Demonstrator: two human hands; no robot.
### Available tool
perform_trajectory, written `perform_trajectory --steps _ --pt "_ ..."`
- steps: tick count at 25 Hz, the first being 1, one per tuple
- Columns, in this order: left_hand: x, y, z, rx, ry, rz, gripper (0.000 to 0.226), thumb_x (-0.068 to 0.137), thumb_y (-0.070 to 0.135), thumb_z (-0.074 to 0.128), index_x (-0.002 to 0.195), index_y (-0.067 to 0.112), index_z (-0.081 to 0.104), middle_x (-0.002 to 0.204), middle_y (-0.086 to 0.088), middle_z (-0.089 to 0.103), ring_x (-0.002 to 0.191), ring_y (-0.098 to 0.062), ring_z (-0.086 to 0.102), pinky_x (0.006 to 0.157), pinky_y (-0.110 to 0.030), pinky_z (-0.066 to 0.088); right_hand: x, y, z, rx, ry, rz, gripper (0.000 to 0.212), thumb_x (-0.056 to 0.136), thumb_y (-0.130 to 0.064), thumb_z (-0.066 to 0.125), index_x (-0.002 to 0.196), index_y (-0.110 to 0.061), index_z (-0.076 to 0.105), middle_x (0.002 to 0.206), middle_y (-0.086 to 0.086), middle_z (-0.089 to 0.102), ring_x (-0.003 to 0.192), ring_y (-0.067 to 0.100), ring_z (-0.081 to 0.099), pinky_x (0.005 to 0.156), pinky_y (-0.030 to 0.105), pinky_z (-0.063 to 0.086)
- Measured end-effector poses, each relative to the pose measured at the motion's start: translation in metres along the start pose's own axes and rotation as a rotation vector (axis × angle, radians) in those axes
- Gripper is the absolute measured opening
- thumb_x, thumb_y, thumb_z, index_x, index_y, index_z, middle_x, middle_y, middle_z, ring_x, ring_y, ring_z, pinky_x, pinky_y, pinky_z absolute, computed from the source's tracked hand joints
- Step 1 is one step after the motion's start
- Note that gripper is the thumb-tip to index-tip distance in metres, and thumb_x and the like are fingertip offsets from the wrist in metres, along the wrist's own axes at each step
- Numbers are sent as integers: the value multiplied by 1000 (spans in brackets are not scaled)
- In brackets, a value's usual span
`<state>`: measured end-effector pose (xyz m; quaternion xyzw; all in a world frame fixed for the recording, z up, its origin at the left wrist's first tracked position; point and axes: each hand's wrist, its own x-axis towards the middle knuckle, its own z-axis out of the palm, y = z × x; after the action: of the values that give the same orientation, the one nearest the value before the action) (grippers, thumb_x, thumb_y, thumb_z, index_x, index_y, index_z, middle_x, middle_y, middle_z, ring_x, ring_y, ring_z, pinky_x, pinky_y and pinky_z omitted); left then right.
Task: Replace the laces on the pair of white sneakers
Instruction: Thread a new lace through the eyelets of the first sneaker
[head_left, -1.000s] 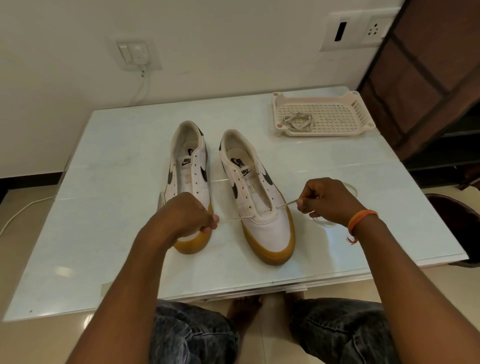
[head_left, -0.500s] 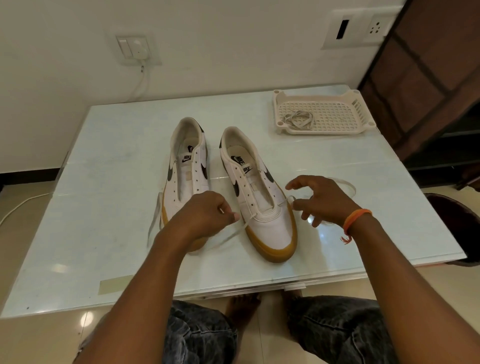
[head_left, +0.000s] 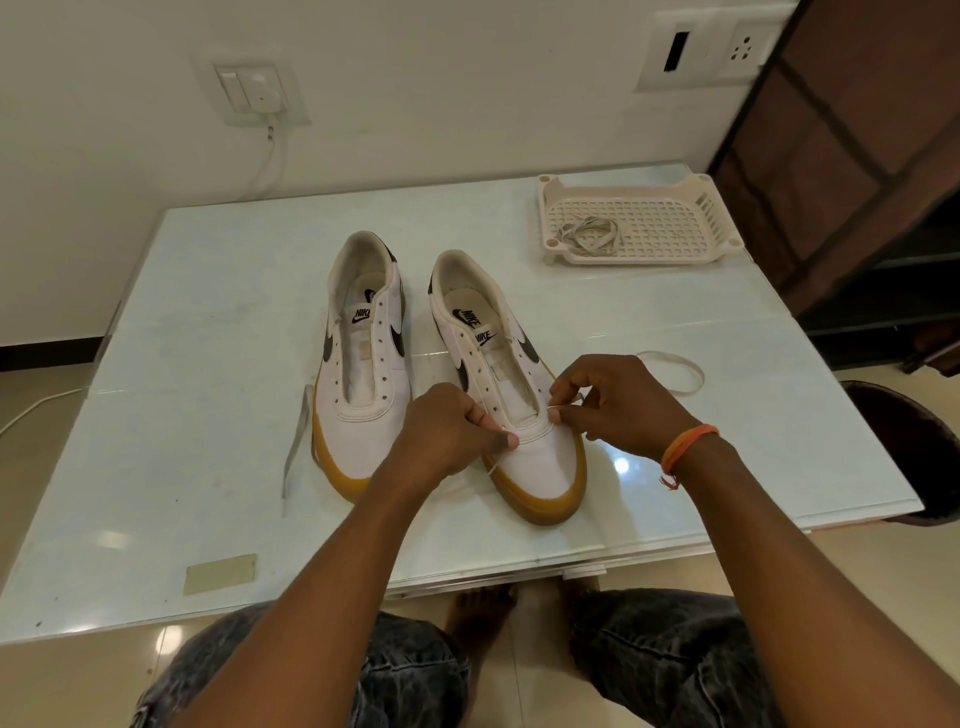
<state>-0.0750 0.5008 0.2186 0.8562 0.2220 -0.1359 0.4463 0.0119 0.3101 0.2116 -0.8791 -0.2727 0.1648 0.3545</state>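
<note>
Sneakers sit side by side on the pale worktop (head_left: 208, 364), toes toward the person: the right sneaker (head_left: 511, 384) lies under both hands, the left sneaker (head_left: 363, 364) just beyond the left hand's outer side. The left hand (head_left: 447, 436) pinches the white lace (head_left: 670, 371) at the lowest eyelets; the right hand (head_left: 618, 402) pinches it opposite, slack looping past its knuckles. Another lace (head_left: 589, 236) lies in a tray (head_left: 711, 208) well beyond the right hand.

- Home interior, likely a living room or bedroom
- Cream painted wall (head_left: 467, 78) with white switch-and-socket plates (head_left: 698, 44)
- Glossy beige floor tiles (head_left: 41, 405)
- Pale glass-topped table (head_left: 208, 364); dark wooden door (head_left: 857, 130)
</note>
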Motion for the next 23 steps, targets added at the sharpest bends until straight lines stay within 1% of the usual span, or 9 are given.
perform_trajectory --steps 2,4,7,10,13,15,17,20,23 --pt "2 -2 0 -83 -18 -51 31 71 22 85 84 -4 73 81 -14 72 66 -15 60 62 -29 52 0 0 1 -51 6 -32 8 80 -19 78 81 -18 71 90 -5 66 74 10 60 70 27 52" --pt "2 -2 -3 -67 -38 -47 23 73 16 83 83 -3 73 79 -13 71 61 -12 59 55 -22 48 1 -1 3 -117 37 -50 8 80 -20 78 78 -17 70 83 -9 65 74 12 59 69 26 49" --pt "-1 3 -7 120 47 83 9 72 11 80 76 5 74 72 -3 70 63 -8 62 59 -17 50 -1 -3 8 -279 71 -93 17 85 -19 71 72 -17 60 72 -9 57 70 13 54 65 26 39" --pt "-8 8 -6 306 167 193 11 68 14 79 70 12 69 67 1 65 65 -13 63 64 -27 55 -3 -6 16 -354 120 -35 21 91 -19 64 74 -18 52 75 -2 58 73 19 56 65 28 38" --pt "-7 6 -6 401 171 193 15 67 18 79 75 13 66 71 0 64 68 -16 63 67 -32 56 -3 -7 16 -278 172 67 21 88 -26 69 73 -19 57 78 -2 64 74 17 58 68 30 47" --pt "-6 4 -8 369 95 165 14 69 15 78 77 11 67 74 -1 65 70 -15 63 69 -33 57 -3 -7 10 -148 99 97 20 84 -28 74 71 -21 61 78 -6 66 71 14 61 67 32 52" --pt "-3 3 -9 275 3 125 11 74 12 74 82 6 68 79 -4 67 69 -11 60 68 -27 53 -3 -4 2 14 3 132 16 83 -28 76 74 -18 66 76 -6 68 68 13 65 63 31 57" --pt "4 2 -16 223 -83 49 13 80 14 71 87 4 70 84 -5 69 71 -10 59 66 -22 49 -5 1 -15 54 -85 202 27 84 -35 72 67 -16 65 62 -5 64 55 7 59 55 20 49" --pt "9 3 -22 122 -91 -11 23 80 26 76 84 4 70 76 -5 67 70 -13 59 68 -28 50 -11 -1 -43 234 -9 277 29 88 -36 67 71 -13 67 58 -5 60 50 4 48 50 15 40"
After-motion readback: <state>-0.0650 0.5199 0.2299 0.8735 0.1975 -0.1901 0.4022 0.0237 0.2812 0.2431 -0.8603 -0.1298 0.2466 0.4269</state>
